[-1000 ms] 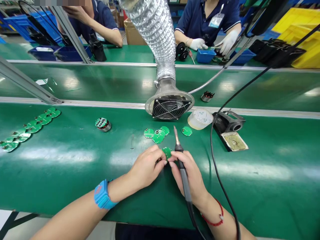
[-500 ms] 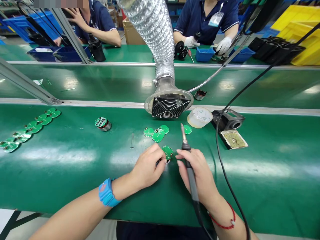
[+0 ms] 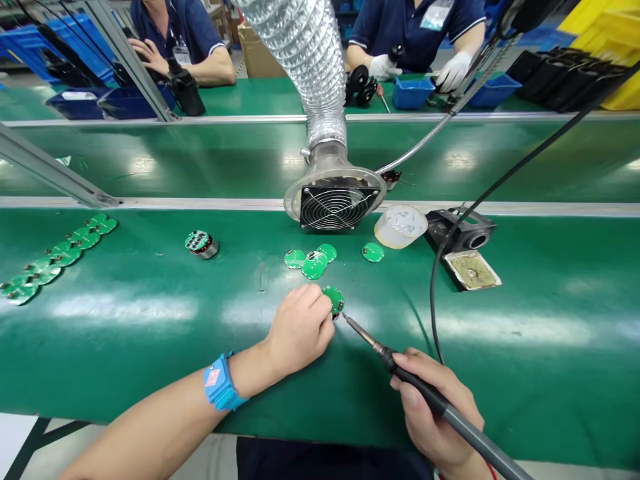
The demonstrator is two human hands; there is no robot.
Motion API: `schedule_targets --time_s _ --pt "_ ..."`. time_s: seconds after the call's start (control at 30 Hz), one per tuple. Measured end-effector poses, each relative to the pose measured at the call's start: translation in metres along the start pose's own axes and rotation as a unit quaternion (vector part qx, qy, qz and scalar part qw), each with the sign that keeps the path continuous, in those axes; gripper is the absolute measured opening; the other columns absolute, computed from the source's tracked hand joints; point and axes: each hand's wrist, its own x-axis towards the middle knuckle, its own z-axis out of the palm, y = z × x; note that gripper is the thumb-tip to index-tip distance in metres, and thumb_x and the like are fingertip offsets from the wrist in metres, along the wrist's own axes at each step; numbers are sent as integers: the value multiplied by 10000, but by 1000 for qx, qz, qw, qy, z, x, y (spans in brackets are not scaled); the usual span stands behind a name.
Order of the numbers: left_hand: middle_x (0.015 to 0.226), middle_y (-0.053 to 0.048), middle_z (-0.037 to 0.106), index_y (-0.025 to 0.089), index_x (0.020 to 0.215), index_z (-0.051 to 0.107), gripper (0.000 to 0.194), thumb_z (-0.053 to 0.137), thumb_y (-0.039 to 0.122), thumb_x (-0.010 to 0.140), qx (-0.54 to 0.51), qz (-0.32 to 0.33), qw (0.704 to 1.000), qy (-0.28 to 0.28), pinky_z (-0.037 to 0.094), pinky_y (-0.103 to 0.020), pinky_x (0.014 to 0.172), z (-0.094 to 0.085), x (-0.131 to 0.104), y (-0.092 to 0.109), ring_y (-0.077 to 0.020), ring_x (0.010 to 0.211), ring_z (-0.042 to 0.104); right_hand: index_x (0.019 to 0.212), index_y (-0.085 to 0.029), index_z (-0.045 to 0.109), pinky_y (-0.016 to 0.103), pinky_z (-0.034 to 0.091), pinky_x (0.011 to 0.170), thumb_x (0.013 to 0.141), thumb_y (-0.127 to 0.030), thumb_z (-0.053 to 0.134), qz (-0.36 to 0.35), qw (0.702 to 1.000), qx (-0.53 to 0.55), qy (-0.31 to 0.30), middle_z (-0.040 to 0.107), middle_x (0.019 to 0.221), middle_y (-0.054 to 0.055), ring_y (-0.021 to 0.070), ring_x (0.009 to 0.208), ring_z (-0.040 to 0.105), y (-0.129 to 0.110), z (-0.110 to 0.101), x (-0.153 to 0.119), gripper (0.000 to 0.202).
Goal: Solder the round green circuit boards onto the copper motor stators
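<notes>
My left hand (image 3: 301,328), with a blue band on its wrist, is closed on a round green circuit board (image 3: 333,301) that sits over a partly hidden part. My right hand (image 3: 437,400) grips a soldering iron (image 3: 425,390), whose tip points left and reaches the board's right edge. Whether the tip touches cannot be made out. Behind my left hand lie several loose green boards (image 3: 314,265), with a single board (image 3: 373,252) to their right. Farther left stands a metal cylinder with a board on top (image 3: 202,245).
A fume duct with a fan (image 3: 340,207) hangs over the centre back. Right of it are a tape roll (image 3: 401,227) and an iron stand (image 3: 463,230) with a sponge (image 3: 473,270). A black cable crosses the right. Overlapping boards (image 3: 63,255) lie left. Two people sit opposite.
My right hand has moved right and toward me, and the iron has swung from pointing away to pointing left at the held board. My left hand has stayed at the board. The view has shifted slightly.
</notes>
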Motion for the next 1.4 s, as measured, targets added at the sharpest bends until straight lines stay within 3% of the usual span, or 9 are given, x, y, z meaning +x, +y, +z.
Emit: schedule_targets --time_s 0.1,0.33,0.57,0.93,1.07,1.23,1.4 --pt "689 -26 506 210 667 510 254 421 134 893 -2 -1 1000 1 366 -295 621 0 1 0 -185 664 472 1081 -276 685 414 654 697 917 -280 585 4 1000 -16 -12 750 692 4 212 566 720 2 2 1 192" --pt "674 -22 496 210 656 500 275 411 144 908 -16 5 1000 12 370 -293 613 1 1 0 -179 648 465 1077 -266 677 351 662 653 921 -266 586 18 999 6 -37 786 789 26 192 558 730 -1 8 9 181" --pt "680 -20 484 214 657 489 264 405 141 895 -30 -9 1000 0 380 -294 608 0 1 -1 -178 653 457 1130 -313 654 412 660 662 933 -274 578 31 998 -18 -45 768 731 17 238 617 743 0 4 2 214" --pt "691 -21 470 212 664 478 254 406 131 894 -24 -15 1000 -5 360 -292 612 1 1 0 -178 660 448 1144 -304 642 393 649 718 928 -239 574 0 999 -29 -46 767 725 -1 233 680 750 -4 7 7 235" --pt "689 -27 482 211 661 483 264 396 128 896 -13 -12 1000 -5 357 -300 609 1 1 -1 -182 655 444 1209 -290 612 353 629 658 934 -216 556 -9 999 9 -36 743 725 -2 213 660 718 -6 3 10 290" --pt "696 -32 496 210 668 495 255 399 127 889 -8 -8 1000 -7 362 -302 608 2 1 -1 -184 663 454 1195 -310 620 335 592 614 917 -198 585 6 999 -39 -32 724 838 28 212 700 697 2 -12 41 302" --pt "690 -30 501 208 661 498 264 401 128 893 -6 -1 1000 10 363 -302 599 2 0 -1 -180 651 461 1275 -273 603 408 586 783 921 -264 563 -29 984 -172 -30 701 965 75 247 876 690 48 -21 90 357"
